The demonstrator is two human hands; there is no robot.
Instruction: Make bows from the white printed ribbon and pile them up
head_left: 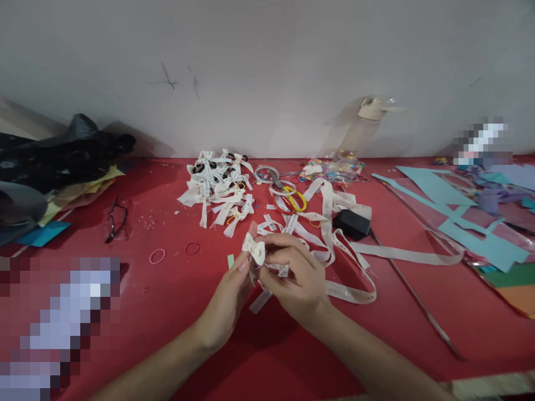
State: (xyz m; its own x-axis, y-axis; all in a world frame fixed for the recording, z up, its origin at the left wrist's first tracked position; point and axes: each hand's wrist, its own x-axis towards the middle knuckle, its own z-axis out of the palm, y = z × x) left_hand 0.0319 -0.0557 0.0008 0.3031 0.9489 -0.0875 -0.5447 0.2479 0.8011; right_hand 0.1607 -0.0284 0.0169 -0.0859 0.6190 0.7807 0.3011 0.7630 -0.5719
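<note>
Between my two hands, above the red table, is a small white ribbon bow [254, 250]. My left hand [228, 292] pinches the bow from the left with thumb and fingers. On the other side, the bent fingers of my right hand [296, 273] grip its right edge and lower part. Ribbon tails hang beneath it, partly hidden by my fingers. Just beyond my hands lie loose printed white ribbons [326, 223]. A pile of white ribbon bows [213, 181], some with dark hair ties, sits farther back.
Yellow-and-red-handled scissors [296, 200] lie behind my hands. Pink rubber bands [157, 256] and eyeglasses [116, 220] are to the left. A bottle [371, 111] stands by the wall. Light-blue paper scraps [451, 206] cover the right side; a black bag [62, 153] lies at far left.
</note>
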